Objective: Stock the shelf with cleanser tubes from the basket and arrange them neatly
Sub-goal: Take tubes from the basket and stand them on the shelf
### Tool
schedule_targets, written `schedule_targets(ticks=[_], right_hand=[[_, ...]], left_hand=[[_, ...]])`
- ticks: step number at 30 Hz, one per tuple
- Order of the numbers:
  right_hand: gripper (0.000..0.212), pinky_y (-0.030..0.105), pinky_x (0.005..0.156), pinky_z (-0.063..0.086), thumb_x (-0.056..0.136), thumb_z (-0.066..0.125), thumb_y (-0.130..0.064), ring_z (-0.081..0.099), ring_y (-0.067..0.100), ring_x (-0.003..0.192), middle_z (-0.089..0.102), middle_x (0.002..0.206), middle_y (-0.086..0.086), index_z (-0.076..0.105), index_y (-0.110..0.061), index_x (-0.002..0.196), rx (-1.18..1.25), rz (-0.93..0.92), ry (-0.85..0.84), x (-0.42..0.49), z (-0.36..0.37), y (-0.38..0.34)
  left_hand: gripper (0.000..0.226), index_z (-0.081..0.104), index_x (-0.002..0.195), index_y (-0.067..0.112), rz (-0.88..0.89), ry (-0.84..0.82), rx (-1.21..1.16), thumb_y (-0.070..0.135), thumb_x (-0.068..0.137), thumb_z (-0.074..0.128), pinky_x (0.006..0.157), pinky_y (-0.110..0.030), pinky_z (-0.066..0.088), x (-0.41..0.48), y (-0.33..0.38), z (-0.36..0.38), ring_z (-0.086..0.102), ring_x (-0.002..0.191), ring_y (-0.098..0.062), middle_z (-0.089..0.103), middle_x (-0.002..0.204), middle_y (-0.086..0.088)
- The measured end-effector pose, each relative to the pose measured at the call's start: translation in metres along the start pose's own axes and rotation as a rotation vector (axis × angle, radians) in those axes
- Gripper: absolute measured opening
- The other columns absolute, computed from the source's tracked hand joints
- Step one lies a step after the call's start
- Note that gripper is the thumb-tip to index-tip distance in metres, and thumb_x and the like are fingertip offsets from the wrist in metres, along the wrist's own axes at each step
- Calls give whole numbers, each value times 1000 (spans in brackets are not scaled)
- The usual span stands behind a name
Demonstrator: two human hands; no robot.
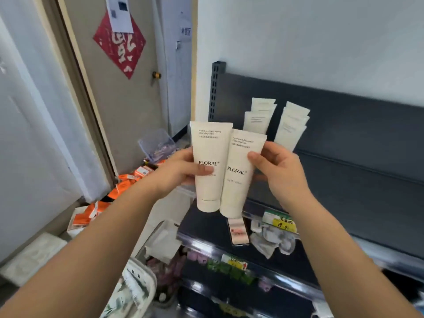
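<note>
Left hand (181,171) pinches one cleanser tube (210,152), thumb across its label; right hand (280,171) pinches a second tube (238,187) likewise. Both tubes hang cap-down with labels toward me and edges overlapping, in front of the shelf (344,180); I judge the pair is being squared for standing upright. Stocked tubes (259,115) already stand in two rows against the shelf's back panel, and what I take for the basket (151,278) sits low left, its contents too blurred to name.

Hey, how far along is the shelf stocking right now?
Done: two rows of shelved tubes stand on the shelf. In hand: left hand grips one FLORAL tube, right hand another tube. Left: placing both; what remains in the basket can't be seen.
</note>
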State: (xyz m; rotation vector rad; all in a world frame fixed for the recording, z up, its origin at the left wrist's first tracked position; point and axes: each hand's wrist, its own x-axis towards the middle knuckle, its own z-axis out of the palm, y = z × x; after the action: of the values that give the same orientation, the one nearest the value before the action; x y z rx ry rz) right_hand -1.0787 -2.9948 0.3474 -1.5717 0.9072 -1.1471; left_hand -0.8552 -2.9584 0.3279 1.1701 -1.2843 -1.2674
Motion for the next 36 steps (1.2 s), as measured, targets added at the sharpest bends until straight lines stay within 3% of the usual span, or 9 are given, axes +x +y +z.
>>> schedule_targets(ticks=[5,11,16,19,23,30,33,36], right_hand=[[20,40,85,57,93,63,-18,67,9,98,71,106,-13,66,-31,107,-224,-92,155,16,-48,-2],[22,26,79,52,97,56,-27,61,-4,94,63,103,-23,52,-35,117,-363,-43,279,10,-67,36],[56,33,91,52,92,65,-27,59,5,107,61,122,-15,35,-35,138,-445,86,159,8,-74,59],[58,34,94,52,90,68,-25,60,6,109,61,123,-14,36,-33,138,-443,91,178,15,-76,65],[61,28,91,51,91,67,-25,60,4,106,60,123,-13,34,-34,141,-431,85,197,23,-73,69],[62,11,77,44,91,65,-27,57,3,111,58,127,-15,33,-35,143,-407,71,243,25,-67,78],[60,12,79,45,93,63,-28,56,1,112,57,125,-18,32,-36,144,-386,77,254,24,-63,80],[48,22,88,48,95,59,-34,58,5,111,59,121,-15,41,-30,138,-438,143,209,25,-67,79]], left_hand=[[40,59,120,14,99,21,31,-1,84,68,80,-29,59,47,10,56,69,101,-11,72,112,3],[45,49,131,25,83,-8,198,16,90,65,96,-26,49,88,-25,77,59,108,4,62,121,17],[45,47,133,30,84,-22,238,23,91,64,99,-26,46,107,-35,70,56,115,3,59,125,20],[44,46,129,32,105,-37,254,22,91,64,95,-17,47,114,-35,71,57,108,12,60,120,24],[45,44,130,37,135,-23,262,27,91,64,89,-12,46,118,-41,70,56,110,12,60,121,25],[38,43,125,36,214,105,362,31,92,62,91,-19,46,121,-52,77,56,112,2,58,124,18],[33,45,121,32,239,172,388,33,92,61,93,-28,49,125,-58,81,56,111,-2,59,122,11],[37,45,124,22,196,183,417,36,93,61,84,-20,47,126,-56,81,57,106,-4,58,118,9]])
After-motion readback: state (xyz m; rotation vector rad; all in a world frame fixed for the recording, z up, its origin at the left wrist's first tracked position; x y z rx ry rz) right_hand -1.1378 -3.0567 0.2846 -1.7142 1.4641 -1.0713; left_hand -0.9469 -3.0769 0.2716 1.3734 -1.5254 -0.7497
